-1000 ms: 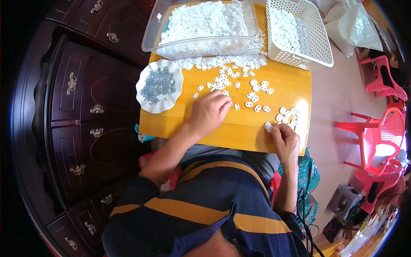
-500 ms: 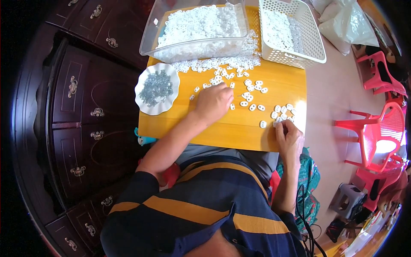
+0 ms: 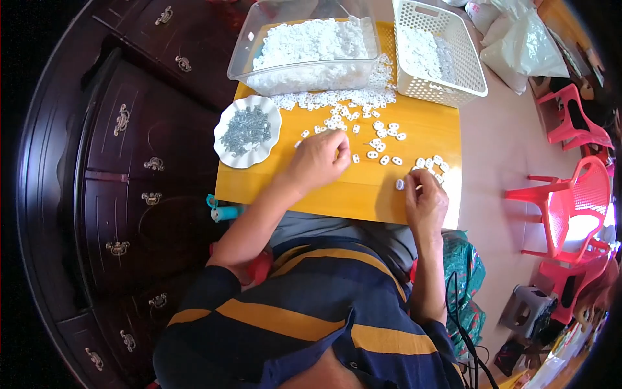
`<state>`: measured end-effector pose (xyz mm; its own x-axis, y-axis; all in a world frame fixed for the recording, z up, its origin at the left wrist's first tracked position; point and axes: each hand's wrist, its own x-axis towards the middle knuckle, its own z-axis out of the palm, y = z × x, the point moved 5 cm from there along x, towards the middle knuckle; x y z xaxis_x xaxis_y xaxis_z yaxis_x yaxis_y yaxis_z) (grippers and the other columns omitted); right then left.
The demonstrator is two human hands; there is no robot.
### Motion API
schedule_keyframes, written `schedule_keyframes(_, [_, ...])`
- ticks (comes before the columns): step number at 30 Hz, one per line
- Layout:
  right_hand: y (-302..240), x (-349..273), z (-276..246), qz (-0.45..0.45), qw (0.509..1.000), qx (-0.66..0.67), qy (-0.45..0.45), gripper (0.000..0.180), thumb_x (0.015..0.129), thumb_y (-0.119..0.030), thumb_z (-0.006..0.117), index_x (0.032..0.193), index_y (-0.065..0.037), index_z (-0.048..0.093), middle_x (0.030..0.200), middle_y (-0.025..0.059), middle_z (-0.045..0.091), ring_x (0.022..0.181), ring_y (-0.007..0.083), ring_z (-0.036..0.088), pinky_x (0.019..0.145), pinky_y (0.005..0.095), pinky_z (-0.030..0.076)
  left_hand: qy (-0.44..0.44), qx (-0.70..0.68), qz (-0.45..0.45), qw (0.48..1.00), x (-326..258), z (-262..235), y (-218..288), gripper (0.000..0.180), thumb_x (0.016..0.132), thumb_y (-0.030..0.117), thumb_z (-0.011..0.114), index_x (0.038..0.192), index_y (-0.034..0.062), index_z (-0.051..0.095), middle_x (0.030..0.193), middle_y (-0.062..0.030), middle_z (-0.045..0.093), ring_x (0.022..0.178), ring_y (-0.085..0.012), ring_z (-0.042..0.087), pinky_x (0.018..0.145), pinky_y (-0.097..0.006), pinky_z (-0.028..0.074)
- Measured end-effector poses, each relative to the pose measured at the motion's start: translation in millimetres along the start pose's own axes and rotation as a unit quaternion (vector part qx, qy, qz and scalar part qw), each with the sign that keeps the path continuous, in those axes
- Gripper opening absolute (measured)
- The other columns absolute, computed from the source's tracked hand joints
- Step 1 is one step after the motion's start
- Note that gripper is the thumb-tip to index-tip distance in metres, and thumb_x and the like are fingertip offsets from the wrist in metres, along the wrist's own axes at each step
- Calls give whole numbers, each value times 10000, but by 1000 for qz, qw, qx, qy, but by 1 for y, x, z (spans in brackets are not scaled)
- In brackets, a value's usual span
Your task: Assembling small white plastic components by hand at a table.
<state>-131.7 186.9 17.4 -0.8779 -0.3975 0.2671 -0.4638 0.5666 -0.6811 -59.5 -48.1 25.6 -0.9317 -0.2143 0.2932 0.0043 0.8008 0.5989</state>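
My left hand is over the middle of the yellow table, fingers curled downward beside small white two-holed pieces. Its fingertips are hidden, so what they hold, if anything, does not show. Near the table's right front, my right hand bends its fingers, with thumb and forefinger close together. A single white two-holed piece lies just left of its thumb. Past its fingers lies a cluster of similar pieces. Anything between those fingertips is too small to make out.
A white scalloped dish of grey-clear bits stands at the left. Behind are a clear plastic bin heaped with white pieces and a white perforated basket. Dark drawers line the left; red chairs stand right.
The right hand has shifted slightly left and away from the table's edge, its thumb now beside the single piece. The left hand stays nearly in place. The whole view has shifted a little.
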Motion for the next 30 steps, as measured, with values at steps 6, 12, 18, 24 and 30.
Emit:
schedule_keyframes(6, [-26, 9, 41, -91, 995, -23, -34, 82, 908, -167, 694, 910, -86, 680, 843, 122, 690, 736, 329, 696, 640, 434, 546, 2, -141, -109, 984, -57, -2, -4, 98, 891, 31, 662, 976, -10, 636, 764, -146, 689, 650, -233, 694, 600, -334, 528])
schedule_keyframes(12, [-38, 17, 74, -124, 988, -61, -62, 150, 920, -229, 695, 984, -95, 715, 902, 120, 713, 789, 342, 705, 688, 435, 554, 48, -194, -130, 971, -108, 2, -18, 132, 895, 25, 676, 1011, -31, 702, 763, -92, 709, 620, -129, 650, 595, -284, 510])
schedule_keyframes(18, [-41, 27, 102, -161, 976, -112, -99, 202, 926, -315, 675, 942, -113, 684, 930, 125, 701, 822, 359, 706, 691, 483, 561, 53, -229, -150, 960, -133, 0, -21, 78, 900, 33, 695, 946, -30, 702, 737, -39, 690, 611, -59, 598, 583, -249, 485])
schedule_keyframes(24, [-33, 24, 113, -140, 971, -166, -102, 237, 953, -330, 638, 963, -94, 650, 977, 136, 697, 888, 366, 703, 743, 502, 556, 76, -265, -134, 952, -148, 1, -16, 67, 899, 25, 700, 936, -29, 690, 739, -3, 679, 615, -43, 587, 586, -236, 481])
schedule_keyframes(30, [-36, 11, 107, -133, 975, -156, -88, 265, 945, -332, 660, 972, -73, 617, 969, 151, 713, 893, 372, 710, 758, 484, 559, 90, -301, -118, 942, -153, 7, -11, 72, 888, 34, 715, 921, -21, 684, 772, -2, 684, 646, -45, 595, 608, -237, 491])
